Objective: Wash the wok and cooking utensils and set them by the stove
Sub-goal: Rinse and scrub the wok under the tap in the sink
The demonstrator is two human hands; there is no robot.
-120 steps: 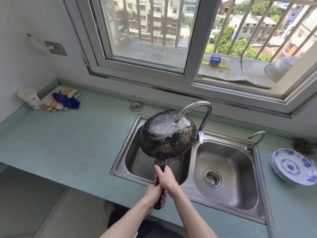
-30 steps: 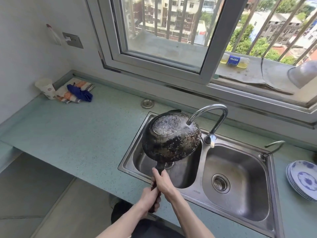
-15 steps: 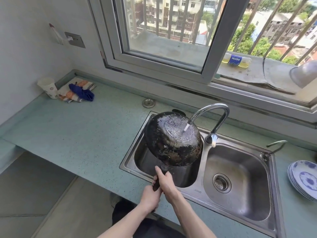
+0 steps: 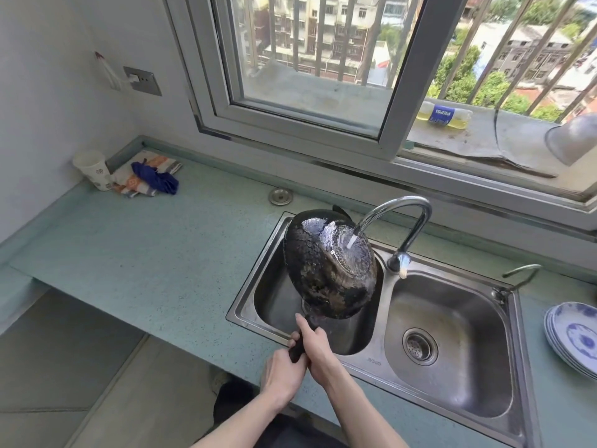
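A blackened wok (image 4: 326, 276) is held bottom-up over the left basin of the steel double sink (image 4: 513, 318). Water from the curved tap (image 4: 403, 218) runs onto its flat bottom at the upper right. Both hands grip the wok's dark handle: my right hand (image 4: 315, 344) higher up near the bowl, my left hand (image 4: 282, 371) below it at the handle's end. The wok's inside faces away and is hidden. No other cooking utensils are in view.
A stack of blue-patterned plates (image 4: 575, 341) lies on the counter at the right. A paper cup (image 4: 92, 169) and folded cloths (image 4: 148, 177) sit in the back left corner. A sink plug (image 4: 280, 196) lies behind the left basin. The green counter (image 4: 145, 253) spreads left.
The wok has tilted and turned rightward, so the water stream now lands nearer its right side. Both hands keep their grip on the handle.
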